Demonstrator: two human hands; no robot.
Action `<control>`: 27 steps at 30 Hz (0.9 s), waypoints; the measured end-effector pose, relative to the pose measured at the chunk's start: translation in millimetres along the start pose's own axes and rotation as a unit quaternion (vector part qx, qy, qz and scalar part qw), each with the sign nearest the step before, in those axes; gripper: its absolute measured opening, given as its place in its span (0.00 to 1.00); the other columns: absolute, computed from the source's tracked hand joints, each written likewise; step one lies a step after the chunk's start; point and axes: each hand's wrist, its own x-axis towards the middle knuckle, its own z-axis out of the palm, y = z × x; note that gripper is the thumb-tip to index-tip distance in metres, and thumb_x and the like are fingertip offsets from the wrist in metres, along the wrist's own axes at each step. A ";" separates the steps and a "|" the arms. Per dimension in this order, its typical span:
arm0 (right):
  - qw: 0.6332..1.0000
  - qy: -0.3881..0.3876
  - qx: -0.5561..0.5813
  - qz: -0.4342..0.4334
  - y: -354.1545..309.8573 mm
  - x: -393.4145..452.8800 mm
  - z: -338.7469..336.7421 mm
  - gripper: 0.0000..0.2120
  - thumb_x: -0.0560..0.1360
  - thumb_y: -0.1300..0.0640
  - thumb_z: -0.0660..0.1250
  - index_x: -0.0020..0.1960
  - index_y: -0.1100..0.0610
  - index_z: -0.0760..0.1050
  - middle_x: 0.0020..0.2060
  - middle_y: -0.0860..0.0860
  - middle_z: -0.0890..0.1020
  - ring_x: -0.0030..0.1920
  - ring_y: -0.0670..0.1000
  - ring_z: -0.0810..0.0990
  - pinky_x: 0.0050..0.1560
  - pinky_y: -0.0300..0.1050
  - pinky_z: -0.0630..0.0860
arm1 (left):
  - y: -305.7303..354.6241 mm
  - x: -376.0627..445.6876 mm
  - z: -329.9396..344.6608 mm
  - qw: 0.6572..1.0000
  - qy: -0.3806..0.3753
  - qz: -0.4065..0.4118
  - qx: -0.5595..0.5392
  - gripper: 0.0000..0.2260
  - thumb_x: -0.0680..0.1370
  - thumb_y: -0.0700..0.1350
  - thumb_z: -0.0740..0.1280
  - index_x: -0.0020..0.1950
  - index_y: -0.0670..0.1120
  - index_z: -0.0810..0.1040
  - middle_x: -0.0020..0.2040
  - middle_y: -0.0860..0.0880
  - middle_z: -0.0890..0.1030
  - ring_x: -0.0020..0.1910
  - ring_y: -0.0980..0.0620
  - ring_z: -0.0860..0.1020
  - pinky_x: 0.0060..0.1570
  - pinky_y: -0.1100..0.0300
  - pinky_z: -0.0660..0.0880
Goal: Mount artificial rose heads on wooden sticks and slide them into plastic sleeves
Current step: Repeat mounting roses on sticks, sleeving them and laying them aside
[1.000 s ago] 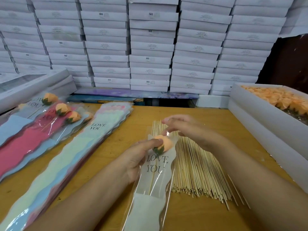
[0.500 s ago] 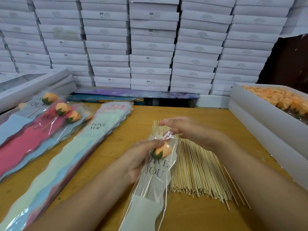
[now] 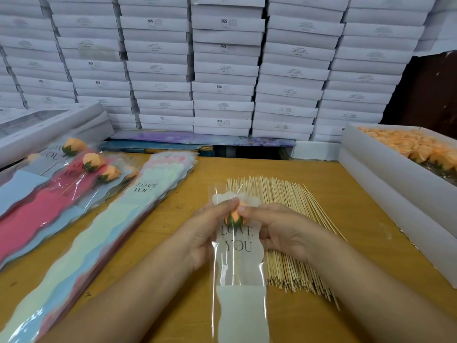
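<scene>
Both hands pinch the sleeve (image 3: 238, 246) around the rose (image 3: 234, 217): left hand (image 3: 206, 233), right hand (image 3: 279, 232). Sticks (image 3: 291, 231) lie beneath on the counter (image 3: 358, 219).

"LOVE YOU" on sleeve (image 3: 237, 243); "SGS" on boxes (image 3: 223, 21)

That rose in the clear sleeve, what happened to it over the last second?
The rose head slid deeper into the sleeve, ending just above the LOVE YOU print. The right hand, which had pinched the sleeve's open top, came down beside the bud and now grips the sleeve there; the left hand kept its grip on the other side. The pile of sticks, the finished roses and the box of rose heads stayed put.
</scene>
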 end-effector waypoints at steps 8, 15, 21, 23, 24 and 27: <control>0.998 0.003 0.055 -0.038 2.3 1.2 -4.9 0.18 0.71 0.55 0.76 0.59 0.60 0.82 0.51 0.57 0.87 0.50 0.57 0.86 0.50 0.50 0.82 | -2.6 -0.8 2.7 0.998 -0.022 0.019 0.048 0.21 0.75 0.56 0.72 0.62 0.45 0.81 0.56 0.40 0.85 0.57 0.39 0.83 0.62 0.41 0.77; 0.978 0.138 0.122 -0.095 2.4 7.9 -21.6 0.18 0.72 0.57 0.76 0.57 0.64 0.78 0.46 0.59 0.87 0.43 0.57 0.87 0.41 0.48 0.82 | -11.8 -6.9 5.3 0.990 -0.108 -0.028 0.088 0.09 0.75 0.47 0.73 0.52 0.44 0.85 0.50 0.41 0.86 0.43 0.47 0.85 0.40 0.55 0.84; 0.967 0.166 0.154 -0.120 3.4 9.7 -26.1 0.08 0.74 0.58 0.75 0.50 0.60 0.80 0.41 0.56 0.87 0.39 0.54 0.87 0.38 0.47 0.83 | -21.5 -8.8 8.8 0.985 -0.108 -0.059 0.125 0.12 0.76 0.39 0.73 0.58 0.39 0.81 0.50 0.40 0.86 0.45 0.47 0.85 0.44 0.56 0.83; 0.969 0.160 0.148 -0.120 3.0 8.8 -25.4 0.10 0.74 0.57 0.74 0.52 0.61 0.80 0.43 0.56 0.87 0.42 0.55 0.87 0.42 0.50 0.84 | -21.1 -9.6 9.9 0.986 -0.106 -0.053 0.121 0.10 0.76 0.37 0.72 0.57 0.39 0.82 0.50 0.40 0.86 0.44 0.46 0.85 0.44 0.54 0.83; 0.971 0.151 0.146 -0.115 2.6 8.5 -24.6 0.12 0.74 0.56 0.74 0.54 0.62 0.80 0.46 0.58 0.87 0.45 0.57 0.87 0.47 0.52 0.84 | -20.6 -9.9 10.0 0.987 -0.104 -0.048 0.115 0.09 0.76 0.36 0.72 0.56 0.40 0.82 0.49 0.40 0.86 0.44 0.46 0.86 0.42 0.55 0.83; 0.977 0.111 0.153 -0.097 1.9 6.9 -22.0 0.15 0.75 0.55 0.74 0.57 0.63 0.81 0.50 0.60 0.86 0.50 0.60 0.86 0.55 0.57 0.82 | -19.6 -10.3 10.4 0.991 -0.097 -0.035 0.088 0.07 0.77 0.35 0.71 0.54 0.40 0.83 0.49 0.39 0.86 0.42 0.46 0.86 0.39 0.56 0.83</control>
